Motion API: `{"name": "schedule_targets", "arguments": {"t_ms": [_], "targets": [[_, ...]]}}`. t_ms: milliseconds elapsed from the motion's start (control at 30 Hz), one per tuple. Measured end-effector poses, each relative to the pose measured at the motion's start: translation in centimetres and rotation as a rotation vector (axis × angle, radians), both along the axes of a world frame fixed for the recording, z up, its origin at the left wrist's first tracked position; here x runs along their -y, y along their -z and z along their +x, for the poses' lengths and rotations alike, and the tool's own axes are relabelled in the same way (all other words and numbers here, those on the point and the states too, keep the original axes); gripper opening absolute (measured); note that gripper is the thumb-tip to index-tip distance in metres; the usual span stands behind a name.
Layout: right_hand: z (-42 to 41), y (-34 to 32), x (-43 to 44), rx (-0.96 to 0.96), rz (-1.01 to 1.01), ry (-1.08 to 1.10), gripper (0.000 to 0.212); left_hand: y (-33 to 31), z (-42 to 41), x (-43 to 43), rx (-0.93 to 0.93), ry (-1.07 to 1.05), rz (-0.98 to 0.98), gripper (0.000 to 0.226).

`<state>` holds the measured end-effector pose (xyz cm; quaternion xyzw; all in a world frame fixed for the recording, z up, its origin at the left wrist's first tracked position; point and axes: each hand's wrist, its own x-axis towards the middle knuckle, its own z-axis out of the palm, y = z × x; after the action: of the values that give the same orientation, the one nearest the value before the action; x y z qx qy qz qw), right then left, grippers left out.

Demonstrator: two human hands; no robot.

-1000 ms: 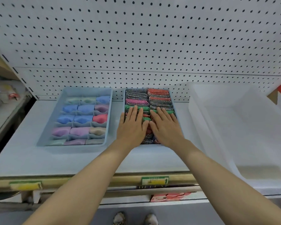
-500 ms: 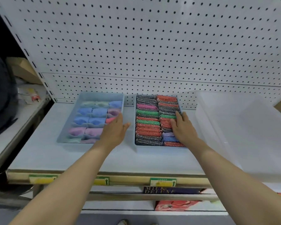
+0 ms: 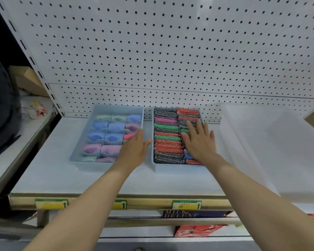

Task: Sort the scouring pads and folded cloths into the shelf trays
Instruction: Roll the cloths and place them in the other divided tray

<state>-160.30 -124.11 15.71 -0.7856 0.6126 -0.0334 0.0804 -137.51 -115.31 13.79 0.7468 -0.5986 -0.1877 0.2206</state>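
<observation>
Head view, scouring pads [image 3: 168, 140]: glittery red, green and grey, packed in two columns in the right tray [image 3: 153, 166], near the shelf [image 3: 62, 178] back edge.
Right hand [image 3: 199, 142]: flat, fingers spread on the right column, probably pressing it level.
Left hand [image 3: 134, 151]: fingers straight, holding nothing, over the cloth tray [image 3: 74, 159] right rim.
Folded cloths [image 3: 109, 136]: pastel, one per compartment.

I see two trays side by side on the shelf [image 3: 62, 174], both at its far edge against the pegboard [image 3: 170, 51]. The left tray [image 3: 91, 163] holds the folded cloths [image 3: 114, 126] in its compartments. The right tray [image 3: 170, 167] holds the scouring pads [image 3: 168, 142] in two columns. A big bin [image 3: 261, 142] sits on the shelf just right of them. The left hand [image 3: 134, 151] hovers over the left tray's near right corner, beside the gap between the trays. The right hand [image 3: 199, 140] lies on the right column of pads. Labels [image 3: 186, 204] line the shelf's near edge.
</observation>
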Motion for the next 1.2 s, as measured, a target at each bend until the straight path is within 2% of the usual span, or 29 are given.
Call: {"name": "schedule_targets", "arguments": {"t_ms": [133, 267, 467, 567, 667, 867, 1200], "targets": [[3.9, 0.2, -1.5, 0.000, 0.020, -0.117, 0.065, 0.1, -0.1, 0.2, 0.007, -0.015, -0.012, 0.050], [5.2, 1.2, -1.8, -0.045, 0.040, -0.116, 0.066, 0.2, -0.2, 0.3, -0.005, -0.019, -0.017, 0.054], [5.3, 1.3, -1.6, -0.075, 0.031, -0.102, 0.067, 0.9, -0.6, 0.9, -0.021, -0.026, 0.002, 0.043], [5.2, 1.4, -1.7, -0.082, 0.024, -0.109, 0.067, 0.7, -0.1, 1.0, 0.110, -0.019, 0.069, 0.059], [5.2, 1.3, -1.6, -0.093, 0.022, -0.111, 0.066, 0.1, 1.5, 0.7, 0.258, -0.079, 0.148, 0.060], [5.2, 1.7, -1.5, -0.109, 0.013, -0.102, 0.066, 0.7, 3.8, 0.0, 0.293, -0.015, 0.372, 0.058], [5.2, 1.7, -1.5, -0.118, 0.012, -0.104, 0.066, 1.2, 3.8, 0.1, 0.341, 0.011, 0.356, 0.058]]}}
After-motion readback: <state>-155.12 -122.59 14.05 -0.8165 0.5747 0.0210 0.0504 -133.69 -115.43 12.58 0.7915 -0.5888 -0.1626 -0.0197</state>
